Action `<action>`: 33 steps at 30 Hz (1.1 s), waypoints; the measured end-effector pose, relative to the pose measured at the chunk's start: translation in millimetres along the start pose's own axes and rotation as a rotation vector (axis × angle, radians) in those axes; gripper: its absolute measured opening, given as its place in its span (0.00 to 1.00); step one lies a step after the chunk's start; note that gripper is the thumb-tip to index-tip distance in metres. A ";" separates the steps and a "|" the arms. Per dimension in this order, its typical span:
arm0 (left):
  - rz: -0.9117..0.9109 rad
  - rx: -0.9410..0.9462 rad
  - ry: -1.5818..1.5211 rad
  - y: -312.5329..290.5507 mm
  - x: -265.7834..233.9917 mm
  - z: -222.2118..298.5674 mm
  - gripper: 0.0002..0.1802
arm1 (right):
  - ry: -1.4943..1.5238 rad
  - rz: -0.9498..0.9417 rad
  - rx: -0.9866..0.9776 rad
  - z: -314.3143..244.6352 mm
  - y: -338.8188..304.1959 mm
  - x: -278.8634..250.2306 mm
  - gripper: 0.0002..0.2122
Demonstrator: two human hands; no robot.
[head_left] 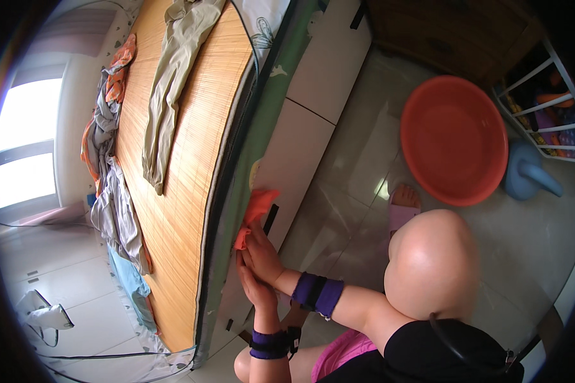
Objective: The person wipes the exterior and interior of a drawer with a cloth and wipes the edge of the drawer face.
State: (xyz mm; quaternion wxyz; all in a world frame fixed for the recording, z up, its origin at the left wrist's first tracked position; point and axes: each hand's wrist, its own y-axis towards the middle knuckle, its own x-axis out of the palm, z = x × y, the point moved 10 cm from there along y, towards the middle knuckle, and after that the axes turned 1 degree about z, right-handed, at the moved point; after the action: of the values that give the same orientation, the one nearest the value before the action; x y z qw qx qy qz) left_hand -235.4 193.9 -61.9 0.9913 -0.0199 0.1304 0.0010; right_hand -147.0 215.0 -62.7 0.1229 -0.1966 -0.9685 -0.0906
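Observation:
My right hand (262, 254) is closed on an orange-red cloth (259, 205), pressed against the side of the bed. Part of the cloth bunches below the fingers, and a flap spreads above them. Just below, my left hand (257, 287) reaches up with its fingers stretched out, the tips close to the cloth's lower end and the green fabric (233, 246) along the bed's side. My two hands overlap or nearly touch. Purple bands with black straps circle both forearms.
Beige trousers (170, 96) lie on the bamboo mat (172, 255); crumpled grey clothes (118, 210) line its far edge. White drawers (300, 137) front the bed. On the tiled floor stand a red basin (453, 140) and a blue plastic object (527, 172), beside a white rack (543, 96).

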 end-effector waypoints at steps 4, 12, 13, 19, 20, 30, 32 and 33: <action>0.071 -0.059 -0.001 8.8 4.9 -2.5 0.29 | 0.003 -0.035 0.065 7.6 16.7 -3.9 0.14; -0.083 -0.142 -0.124 70.2 81.8 -16.8 0.29 | 0.089 0.242 -0.031 2.7 95.1 -81.5 0.29; -0.108 -0.153 -0.128 76.2 88.8 -20.5 0.29 | 0.137 0.243 0.012 7.2 103.9 -86.6 0.29; -0.269 -0.168 0.092 86.8 120.2 -47.9 0.30 | -0.210 0.412 -0.132 79.2 104.4 -103.3 0.28; -0.320 -0.152 0.183 85.6 131.4 -54.1 0.30 | -0.102 0.374 0.080 125.3 106.7 -106.9 0.25; -0.225 -0.302 -0.042 20.2 71.9 -74.1 0.31 | 0.316 0.153 0.552 155.9 -11.7 -33.4 0.19; -0.165 -0.288 -0.086 16.7 59.9 -57.6 0.31 | 0.239 0.139 0.465 124.6 -3.7 -27.1 0.22; -0.146 -0.284 -0.108 16.7 60.1 -51.6 0.31 | 0.229 0.147 0.448 115.5 2.0 -29.2 0.23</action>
State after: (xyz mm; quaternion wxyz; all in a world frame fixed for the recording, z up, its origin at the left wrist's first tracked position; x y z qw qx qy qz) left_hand -190.8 208.4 -127.9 0.9815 -0.1692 0.0736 -0.0517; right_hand -143.5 232.2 -180.5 0.2784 -0.2228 -0.9273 0.1137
